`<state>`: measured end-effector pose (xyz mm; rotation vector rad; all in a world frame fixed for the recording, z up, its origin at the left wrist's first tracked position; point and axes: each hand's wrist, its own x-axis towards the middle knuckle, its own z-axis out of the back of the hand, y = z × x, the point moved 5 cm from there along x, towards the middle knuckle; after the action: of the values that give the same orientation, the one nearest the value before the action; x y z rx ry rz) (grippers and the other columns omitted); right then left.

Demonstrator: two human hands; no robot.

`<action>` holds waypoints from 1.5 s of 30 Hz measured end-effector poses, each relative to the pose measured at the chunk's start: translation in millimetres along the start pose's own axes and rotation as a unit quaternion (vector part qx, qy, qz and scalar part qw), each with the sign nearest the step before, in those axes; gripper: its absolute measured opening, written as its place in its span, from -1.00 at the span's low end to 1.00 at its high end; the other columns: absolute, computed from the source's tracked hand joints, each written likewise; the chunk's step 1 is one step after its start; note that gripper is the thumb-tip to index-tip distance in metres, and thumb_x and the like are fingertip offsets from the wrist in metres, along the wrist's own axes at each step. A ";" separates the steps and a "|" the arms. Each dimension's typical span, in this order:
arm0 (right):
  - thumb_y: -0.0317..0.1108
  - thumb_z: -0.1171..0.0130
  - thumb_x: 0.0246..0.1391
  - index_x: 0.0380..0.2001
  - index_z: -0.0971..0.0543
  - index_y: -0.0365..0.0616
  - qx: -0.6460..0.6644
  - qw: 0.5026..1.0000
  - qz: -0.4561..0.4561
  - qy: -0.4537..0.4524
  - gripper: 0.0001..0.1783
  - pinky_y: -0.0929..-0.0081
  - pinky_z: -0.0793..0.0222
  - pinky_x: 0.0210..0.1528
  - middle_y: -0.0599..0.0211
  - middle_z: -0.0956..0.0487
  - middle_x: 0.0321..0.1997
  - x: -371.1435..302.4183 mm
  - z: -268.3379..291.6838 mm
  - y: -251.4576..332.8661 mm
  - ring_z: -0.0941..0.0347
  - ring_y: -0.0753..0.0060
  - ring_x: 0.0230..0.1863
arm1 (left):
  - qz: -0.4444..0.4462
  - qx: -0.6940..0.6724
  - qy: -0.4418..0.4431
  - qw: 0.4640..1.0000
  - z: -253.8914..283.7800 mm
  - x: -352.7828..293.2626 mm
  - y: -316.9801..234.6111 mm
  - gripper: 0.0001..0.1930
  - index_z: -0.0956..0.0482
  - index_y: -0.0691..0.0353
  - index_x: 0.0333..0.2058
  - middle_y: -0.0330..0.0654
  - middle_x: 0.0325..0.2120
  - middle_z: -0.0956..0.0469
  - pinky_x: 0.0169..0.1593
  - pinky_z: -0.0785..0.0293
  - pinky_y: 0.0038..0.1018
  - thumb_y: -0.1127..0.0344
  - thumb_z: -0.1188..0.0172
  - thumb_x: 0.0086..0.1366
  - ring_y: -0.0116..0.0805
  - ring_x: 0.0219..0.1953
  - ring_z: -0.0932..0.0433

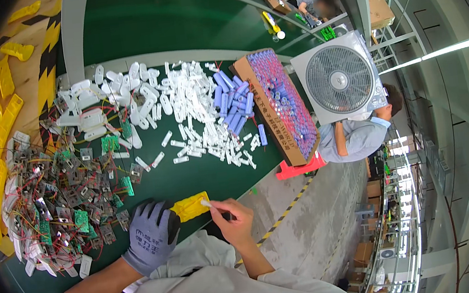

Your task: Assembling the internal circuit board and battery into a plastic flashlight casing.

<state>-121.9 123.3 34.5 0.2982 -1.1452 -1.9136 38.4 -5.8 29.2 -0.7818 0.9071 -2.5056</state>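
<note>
The grey-gloved left hand [153, 237] grips one long yellow plastic shell [191, 207] between the two hands — the bare right hand [235, 220] pinches one small white plastic piece [205, 203] at its right end. Left of both, wired green circuit boards [81, 220] lie too heaped to count; beyond the right hand sits one brown cardboard box [267, 111] of cylindrical cells [268, 64].

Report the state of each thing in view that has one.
Left hand: gloved, gripping yellow piece
Right hand: pinching small white part
Cardboard box: open, filled with cylinders
Blue cylinders: loose, piled
Circuit boards: wired, heaped
White pieces: loose, heaped
Fan: spinning unclear
Light tube: lit
</note>
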 end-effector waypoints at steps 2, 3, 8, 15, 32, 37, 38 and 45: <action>-0.65 -0.28 -0.13 -0.34 -0.64 -0.26 -0.087 0.992 0.082 -0.049 -0.80 0.67 -0.36 -0.48 0.27 -0.57 -0.50 5.7 1.3 12.2 -0.46 0.56 -0.54 | -0.005 0.015 -0.015 1.000 0.3 1.1 1.6 -0.60 -0.40 0.29 -0.19 0.02 -0.23 -0.43 -0.06 -0.36 -0.12 0.42 -0.27 -0.06 0.06 -0.16 -0.42; -0.66 -0.29 -0.14 -0.36 -0.63 -0.26 -0.108 0.987 0.099 -0.059 -0.80 0.65 -0.37 -0.48 0.26 -0.57 -0.51 7.1 2.6 13.1 -0.47 0.52 -0.55 | -0.003 0.014 -0.012 1.000 -0.3 1.3 2.2 -0.61 -0.40 0.29 -0.20 0.02 -0.23 -0.43 -0.05 -0.36 -0.12 0.43 -0.26 -0.05 0.07 -0.15 -0.42; -0.65 -0.30 -0.15 -0.39 -0.62 -0.27 -0.128 0.983 0.112 -0.072 -0.83 0.62 -0.38 -0.51 0.26 -0.57 -0.53 14.7 -0.6 19.0 -0.49 0.49 -0.57 | 0.004 0.010 -0.008 1.000 -1.6 5.5 4.4 -0.61 -0.41 0.28 -0.19 0.00 -0.23 -0.44 -0.05 -0.36 -0.14 0.42 -0.27 -0.04 0.07 -0.15 -0.43; -0.63 -0.30 -0.12 -0.39 -0.63 -0.28 -0.092 0.993 0.050 -0.061 -0.86 0.67 -0.34 -0.55 0.25 -0.58 -0.54 7.3 -8.8 14.8 -0.47 0.59 -0.56 | 0.012 0.024 -0.008 1.000 -6.6 -0.8 7.1 -0.57 -0.40 0.27 -0.15 -0.05 -0.21 -0.46 -0.04 -0.36 -0.17 0.41 -0.29 -0.04 0.01 -0.15 -0.45; -0.52 -0.33 -0.08 -0.35 -0.66 -0.19 -0.168 0.984 0.058 -0.001 -0.85 0.64 -0.28 -0.56 0.35 -0.49 -0.50 6.3 -10.6 19.6 -0.39 0.58 -0.60 | 0.002 0.022 -0.012 1.000 -6.7 -3.9 8.3 -0.61 -0.41 0.23 -0.18 -0.07 -0.17 -0.46 -0.05 -0.38 -0.17 0.40 -0.30 -0.03 -0.01 -0.14 -0.46; -0.48 -0.35 -0.10 -0.38 -0.67 -0.16 -0.162 0.986 0.048 0.009 -0.86 0.60 -0.24 -0.60 0.41 -0.43 -0.52 4.3 -5.2 6.3 -0.36 0.55 -0.59 | -0.004 0.019 -0.005 1.000 -4.8 -2.4 5.8 -0.65 -0.41 0.22 -0.22 -0.07 -0.16 -0.46 -0.04 -0.38 -0.16 0.40 -0.29 -0.03 -0.01 -0.14 -0.45; -0.44 -0.35 -0.10 -0.37 -0.67 -0.13 -0.198 0.976 0.085 0.027 -0.85 0.57 -0.25 -0.59 0.43 -0.43 -0.51 5.8 -6.4 11.5 -0.36 0.52 -0.56 | 0.001 0.017 0.001 1.000 -4.8 -1.7 5.0 -0.66 -0.41 0.22 -0.23 -0.07 -0.16 -0.46 -0.04 -0.37 -0.16 0.41 -0.29 -0.02 -0.01 -0.14 -0.45; -0.43 -0.32 -0.11 -0.30 -0.64 -0.12 -0.238 0.954 0.141 0.115 -0.78 0.47 -0.40 -0.30 0.35 -0.54 -0.33 24.6 12.5 28.4 -0.49 0.36 -0.34 | 0.017 0.020 -0.003 1.000 -3.2 -1.2 4.5 -0.68 -0.38 0.20 -0.28 -0.07 -0.17 -0.47 -0.01 -0.34 -0.16 0.45 -0.27 -0.04 -0.02 -0.12 -0.44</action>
<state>-128.2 106.0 69.5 0.0799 -0.5166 -1.7773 38.1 -7.0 23.6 -0.7561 0.8592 -2.4824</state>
